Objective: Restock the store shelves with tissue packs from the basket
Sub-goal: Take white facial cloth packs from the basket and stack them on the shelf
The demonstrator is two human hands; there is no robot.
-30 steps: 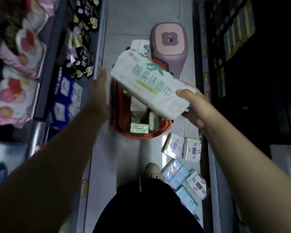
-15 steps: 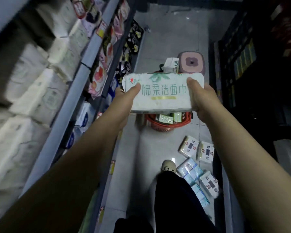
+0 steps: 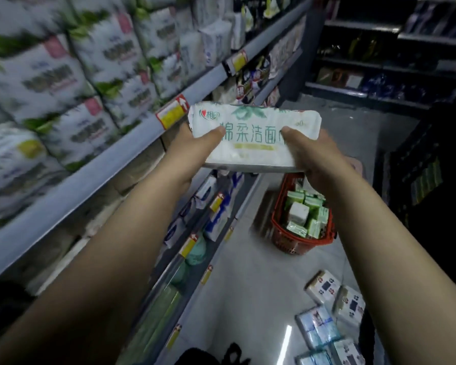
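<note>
Both hands, left hand (image 3: 195, 146) and right hand (image 3: 313, 156), clamp the soft white plastic-wrapped tissue pack (image 3: 253, 135) by its ends, keeping it level. Left of the grip waits the grey metal shelf (image 3: 132, 151), probably its destination.

The tissue pack (image 3: 253, 143) bears a red heart with 相印 at upper left and large green 棉柔洁面巾 across its face. Print on shelf packs (image 3: 63, 83) and price tags (image 3: 171, 114) is illegible.

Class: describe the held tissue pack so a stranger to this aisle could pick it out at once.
Beside the long shelf, above the red basket, the left hand and right hand hold one white pack. Only it is in the air, with large green lettering.
</note>
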